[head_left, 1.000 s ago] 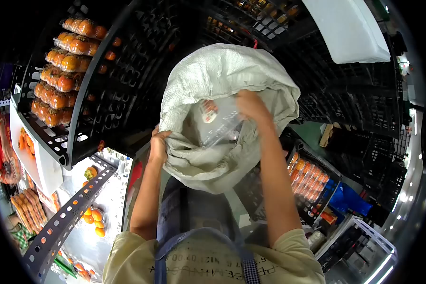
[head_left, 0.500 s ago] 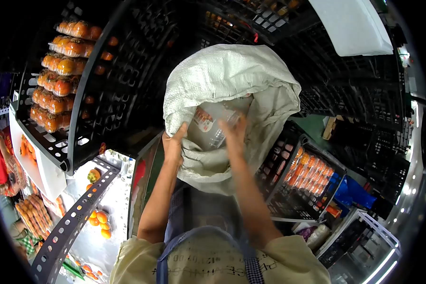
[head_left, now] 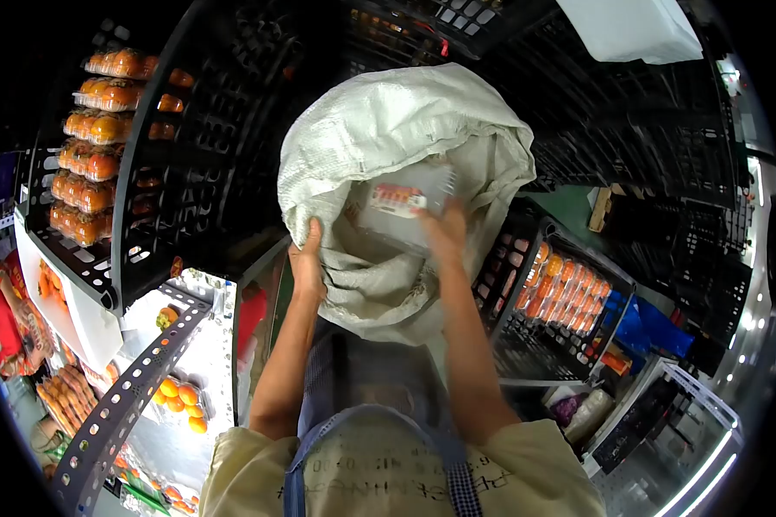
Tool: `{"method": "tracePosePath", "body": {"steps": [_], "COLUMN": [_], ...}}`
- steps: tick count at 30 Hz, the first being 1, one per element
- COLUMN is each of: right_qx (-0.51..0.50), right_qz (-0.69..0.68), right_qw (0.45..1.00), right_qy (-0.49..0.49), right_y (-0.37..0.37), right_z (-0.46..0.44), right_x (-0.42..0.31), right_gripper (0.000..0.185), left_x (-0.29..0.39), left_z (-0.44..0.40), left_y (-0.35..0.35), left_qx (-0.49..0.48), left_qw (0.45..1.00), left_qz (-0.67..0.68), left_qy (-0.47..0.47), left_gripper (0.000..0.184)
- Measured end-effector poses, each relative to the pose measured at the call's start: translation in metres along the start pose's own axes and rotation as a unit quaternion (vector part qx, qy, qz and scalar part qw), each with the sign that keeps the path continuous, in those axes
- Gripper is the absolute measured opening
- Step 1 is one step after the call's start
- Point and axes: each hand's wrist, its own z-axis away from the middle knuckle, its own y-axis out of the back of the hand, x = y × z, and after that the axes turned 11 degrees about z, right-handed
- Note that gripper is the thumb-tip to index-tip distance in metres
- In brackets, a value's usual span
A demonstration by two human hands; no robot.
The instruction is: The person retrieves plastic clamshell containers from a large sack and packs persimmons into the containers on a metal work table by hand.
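A large white woven sack [head_left: 388, 112] stands in front of me with its rim rolled back and its mouth open. My left hand [head_left: 308, 258] grips the sack's left rim, thumb on the near side. Inside the mouth, my right hand [head_left: 444, 228] is blurred by motion, its fingers at the right edge of a clear plastic container [head_left: 405, 220]. A red and white label [head_left: 397, 198] shows on the container. Further contents of the sack are hidden by the container and the folds.
Packs of orange fruit [head_left: 90, 159] are stacked in a black crate [head_left: 138, 172] at the left. More packed fruit lies in a crate [head_left: 569, 289] at the right. A perforated metal bar [head_left: 129, 388] crosses the lower left, above loose fruit [head_left: 181, 396]. A person [head_left: 9, 319] is at the far left.
My right hand has moved within the sack's mouth, and the labelled container now shows higher and tilted under its fingers. My left hand stays on the left rim.
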Motion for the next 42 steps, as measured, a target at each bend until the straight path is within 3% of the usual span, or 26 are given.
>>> {"method": "tracePosePath", "body": {"steps": [1,4,7,8,11,13,15,19,21,23,24,25,27,28,29,32,34,36,37,40,42], "right_qx": [-0.006,0.011,0.004,-0.049,-0.151,-0.183,-0.202,-0.220,-0.223,-0.225,-0.226,-0.228,-0.228,-0.228,-0.227,-0.227,-0.233,-0.241,-0.241,-0.247,-0.256], "right_qz": [0.064,0.056,0.003,0.024,0.080,0.114,0.133,0.153,0.157,0.160,0.162,0.163,0.160,0.160,0.159,0.144,0.128,0.111,0.102,0.067,0.047], "right_qw": [0.998,0.998,0.998,0.994,0.980,0.973,0.968,0.962,0.961,0.960,0.960,0.959,0.960,0.960,0.960,0.962,0.963,0.963,0.964,0.965,0.964], "right_qy": [-0.004,-0.021,0.058,0.099,0.099,0.079,0.067,0.053,0.048,0.044,0.043,0.040,0.037,0.038,0.037,0.040,0.037,0.041,0.044,0.056,0.057], "right_y": [-0.011,-0.023,-0.061,-0.083,-0.120,-0.138,-0.156,-0.188,-0.203,-0.217,-0.224,-0.231,-0.244,-0.250,-0.257,-0.271,-0.273,-0.266,-0.257,-0.218,-0.184], "right_z": [-0.003,-0.009,-0.022,-0.030,-0.037,-0.040,-0.046,-0.062,-0.070,-0.077,-0.081,-0.085,-0.090,-0.093,-0.096,-0.104,-0.103,-0.099,-0.096,-0.086,-0.076], "right_x": [-0.008,-0.037,-0.026,-0.007,0.010,0.013,0.015,0.020,0.022,0.023,0.024,0.025,0.025,0.025,0.026,0.024,0.023,0.016,0.010,-0.013,-0.021], "right_gripper": [0.057,0.061,0.075,0.070,0.069,0.068,0.067,0.066,0.065,0.065,0.064,0.064,0.063,0.063,0.063,0.062,0.061,0.061,0.060,0.060,0.059], "left_x": [-0.004,-0.018,-0.029,-0.029,-0.051,-0.043,-0.047,-0.047,-0.067,-0.055,-0.047,-0.063,-0.073,-0.071,-0.069,-0.068,-0.082,-0.049,-0.033,-0.028,-0.020], "left_z": [0.007,0.020,0.023,0.032,0.026,0.030,0.026,0.024,0.015,0.023,0.027,0.028,0.032,0.033,0.033,0.032,0.022,0.024,0.023,-0.001,-0.006], "left_y": [-0.001,0.002,0.007,-0.005,0.015,0.013,0.023,0.029,0.063,0.066,0.065,0.090,0.100,0.102,0.102,0.101,0.136,0.073,0.042,0.026,0.016], "left_qx": [-0.003,-0.046,-0.072,-0.111,-0.177,-0.189,-0.191,-0.129,-0.128,-0.129,-0.107,-0.104,-0.130,-0.100,-0.098,-0.118,-0.115,0.001,0.079,0.035,0.027], "left_qw": [1.000,0.998,0.996,0.989,0.978,0.978,0.971,0.988,0.968,0.951,0.977,0.991,0.974,0.990,0.990,0.978,0.895,0.987,0.997,0.993,0.992], "left_qz": [-0.020,-0.001,-0.015,-0.027,-0.102,-0.081,-0.143,-0.087,-0.205,-0.273,-0.182,-0.087,-0.123,-0.080,-0.093,-0.162,-0.387,-0.150,-0.018,0.012,-0.006], "left_qy": [0.002,-0.053,-0.054,-0.088,-0.044,-0.021,-0.019,-0.003,-0.073,-0.067,0.008,0.006,-0.142,-0.053,-0.035,-0.062,-0.192,-0.051,-0.007,-0.116,-0.126], "left_gripper": [0.043,0.035,0.023,0.014,0.009,0.010,0.015,0.019,0.023,0.028,0.029,0.030,0.028,0.028,0.028,0.031,0.042,0.049,0.052,0.046,0.045]}}
